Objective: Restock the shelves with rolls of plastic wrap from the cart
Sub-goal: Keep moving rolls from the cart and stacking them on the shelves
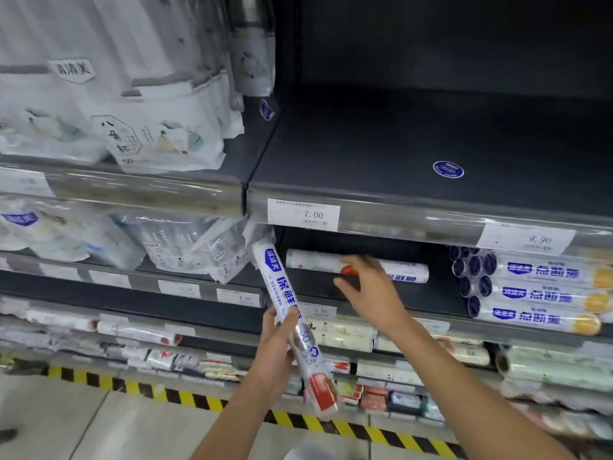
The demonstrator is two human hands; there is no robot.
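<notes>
Plastic-wrap roll 1 (408, 273) flat nr left end of mid shelf (431, 293), R hand (368, 287) spread wide, fingers on it, roll 2 (282, 287) tilted across shelf's front edge, L hand (278, 346) gripping its middle

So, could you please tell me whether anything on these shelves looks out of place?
Yes: the lone roll at the right hand lies sideways along its shelf, while the stacked rolls beside it point end-out. A clear bag on the left leans toward that bay.
</notes>
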